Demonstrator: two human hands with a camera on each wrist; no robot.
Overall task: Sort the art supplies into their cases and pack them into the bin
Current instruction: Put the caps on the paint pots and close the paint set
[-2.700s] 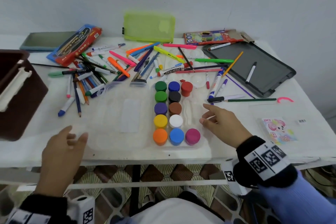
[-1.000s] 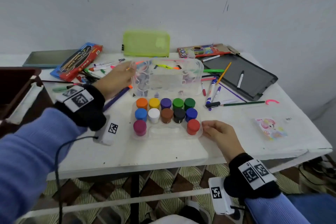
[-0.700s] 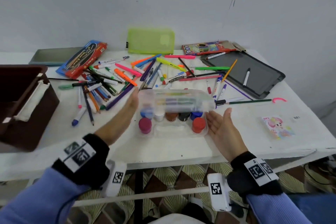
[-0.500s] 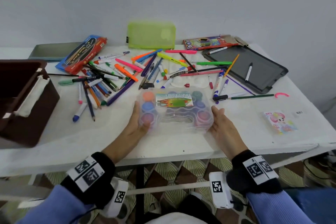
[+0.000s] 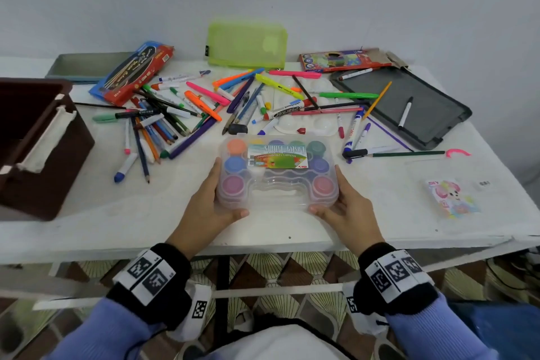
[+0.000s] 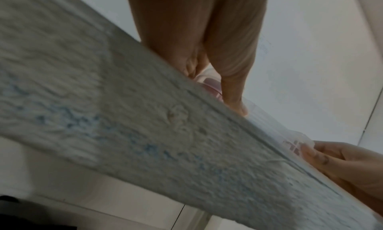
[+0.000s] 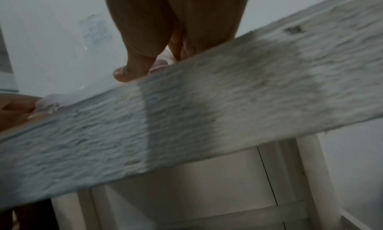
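Observation:
A clear plastic paint case (image 5: pixel 277 175) lies shut on the white table (image 5: pixel 146 222) near its front edge, with coloured paint pots visible through the labelled lid. My left hand (image 5: pixel 222 196) grips its left side, thumb against the near edge. My right hand (image 5: pixel 336 199) grips the right side the same way. The left wrist view looks up past the table edge at my left hand (image 6: pixel 232 92) on the case (image 6: pixel 209 84). The right wrist view shows my right hand (image 7: pixel 143 66) on the case (image 7: pixel 159 64). A brown bin (image 5: pixel 43 161) stands at the left.
Loose pens and markers (image 5: pixel 181 114) lie scattered behind the case. A green pouch (image 5: pixel 247 45), a red-and-blue pencil box (image 5: pixel 134 70) and a coloured-pencil box (image 5: pixel 342 60) sit at the back. A grey open case (image 5: pixel 409 108) and a sticker packet (image 5: pixel 453 199) lie right.
The case was turned and its clear lid swung down over the paint pots. Both hands came in from flat beside it to gripping its two sides.

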